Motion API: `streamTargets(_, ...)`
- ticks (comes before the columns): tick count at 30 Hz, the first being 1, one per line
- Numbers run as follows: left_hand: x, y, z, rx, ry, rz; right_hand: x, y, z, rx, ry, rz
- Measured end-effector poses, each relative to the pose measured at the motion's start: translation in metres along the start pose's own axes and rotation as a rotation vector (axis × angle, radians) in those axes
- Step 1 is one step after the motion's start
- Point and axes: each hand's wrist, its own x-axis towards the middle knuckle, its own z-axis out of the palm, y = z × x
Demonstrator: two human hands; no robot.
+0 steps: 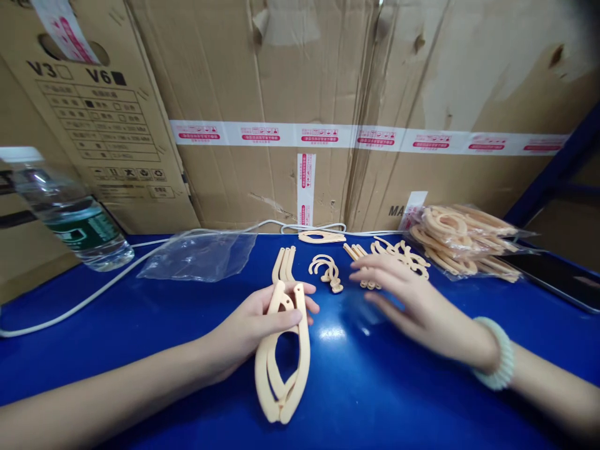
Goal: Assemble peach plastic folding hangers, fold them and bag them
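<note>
My left hand (pixel 265 319) is closed around a cream folding clothes hanger (pixel 304 362), its thumb lying across the upper part. The hanger's arms are folded together into a pointed loop. On the right, my right hand (pixel 410 303) hovers over the table with fingers apart and nothing visible in it. Close to its fingertips lie several straight cream arms (pixel 355 251), partly hidden by the hand, and a heap of small curved pieces (pixel 400 250). A few cream hooks (pixel 328 269) rest between the two hands. Beyond my left hand, cream curved arms (pixel 284 262) lie side by side.
Another folded hanger (pixel 323 237) lies at the back of the blue table (pixel 187 381). Bagged hangers (pixel 464 240) are stacked at right beside a dark phone-like slab (pixel 557 278). An empty clear bag (pixel 199 256), white cable (pixel 89 300) and water bottle (pixel 79 219) are left; cardboard boxes (pixel 281 75) stand behind.
</note>
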Motion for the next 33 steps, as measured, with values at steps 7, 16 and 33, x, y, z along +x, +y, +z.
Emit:
streamTargets(7, -0.002, -0.007, 0.009, 0.19, 0.04, 0.132, -0.006, -0.068, 0.023, 0.005, -0.052, -0.425)
streamTargets(16, -0.011, -0.008, 0.012, 0.487, -0.092, 0.105, -0.01, -0.058, 0.033, -0.073, 0.143, -0.408)
streamTargets(33, -0.005, -0.011, 0.01, 0.153, -0.005, 0.048, -0.008, -0.059, 0.034, -0.309, 0.168, -0.251)
